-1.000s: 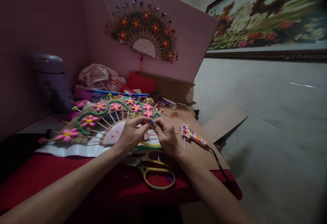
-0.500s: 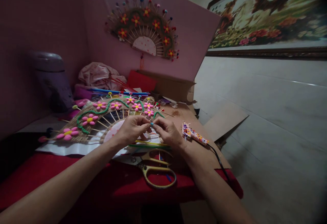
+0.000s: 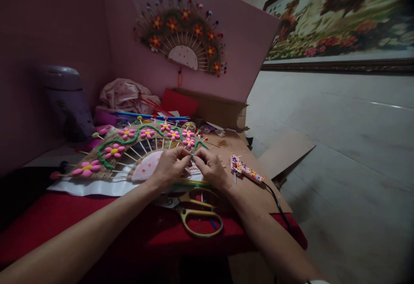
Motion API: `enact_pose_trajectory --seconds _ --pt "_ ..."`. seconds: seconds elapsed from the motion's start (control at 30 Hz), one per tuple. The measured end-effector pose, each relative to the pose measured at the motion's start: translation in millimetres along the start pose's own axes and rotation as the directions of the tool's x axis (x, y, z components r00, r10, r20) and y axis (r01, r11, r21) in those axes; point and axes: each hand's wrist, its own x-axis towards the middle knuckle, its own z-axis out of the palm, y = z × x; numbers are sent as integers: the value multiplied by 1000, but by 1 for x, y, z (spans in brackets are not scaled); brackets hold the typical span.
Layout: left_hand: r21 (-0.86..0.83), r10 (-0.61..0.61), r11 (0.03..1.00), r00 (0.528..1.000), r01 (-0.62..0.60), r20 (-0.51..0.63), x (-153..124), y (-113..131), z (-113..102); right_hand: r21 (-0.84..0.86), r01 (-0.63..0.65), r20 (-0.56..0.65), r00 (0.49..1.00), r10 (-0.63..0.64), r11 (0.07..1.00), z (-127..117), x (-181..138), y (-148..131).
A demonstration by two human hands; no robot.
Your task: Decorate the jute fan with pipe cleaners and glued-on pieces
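Observation:
A fan-shaped craft [image 3: 129,150] of wooden sticks, jute, green pipe cleaner and pink flowers lies on the table. My left hand [image 3: 170,167] and my right hand [image 3: 210,168] meet at its right end, fingertips pinched together around a small blue bead [image 3: 192,156] on a stick end. Both hands are closed in a pinch. Green and yellow pipe cleaners [image 3: 190,183] lie under my wrists. Yellow-handled scissors [image 3: 194,215] rest just in front of my hands.
A patterned glue gun [image 3: 246,171] with a black cord lies on cardboard [image 3: 246,197] at the right. A finished fan [image 3: 184,38] hangs on the pink board behind. A purple jar [image 3: 66,102], crumpled cloth [image 3: 126,94], sticks and a cardboard box [image 3: 216,111] crowd the back.
My hands shifted slightly while keeping their pinch on the blue bead; the view tilted a little. Nothing else moved.

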Motion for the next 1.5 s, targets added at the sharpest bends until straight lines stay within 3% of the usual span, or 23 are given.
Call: enact_pose_trajectory --seconds 0.13,0.37,0.47,0.7,0.87,0.97,1.07,1.2,1.33,1.5 --pt "-9 -46 999 998 46 43 2 10 -3 -47 97 39 995 -95 994 -8 1 4" --pt "-213 -219 952 975 220 31 0 19 -5 -36 30 -85 996 -33 999 -5 0 8" --pt "-243 -204 949 979 200 10 1 15 -4 -75 52 -115 992 -61 996 -3 -2 5" --pt "13 -14 1000 999 15 -46 4 -1 -2 -265 281 98 959 -264 922 -3 -5 0" --pt "254 81 963 996 -88 36 4 -3 -2 -303 415 162 909 -383 858 -10 -4 2" --pt "250 63 963 986 -102 157 3 1 -5 -223 356 101 935 -341 908 -16 -2 6" --pt "129 12 991 969 -45 245 2 6 -7 26 178 10 984 -178 984 -16 0 9" --pt "-77 23 997 972 -5 234 -2 11 -6 336 4 -29 1000 6 942 -7 1 10" --pt "-142 58 989 992 -41 116 -6 9 2 263 9 -101 995 18 965 2 -2 7" --pt "-30 117 992 991 -120 -63 -7 1 7 159 31 -147 989 -8 987 10 -7 -5"
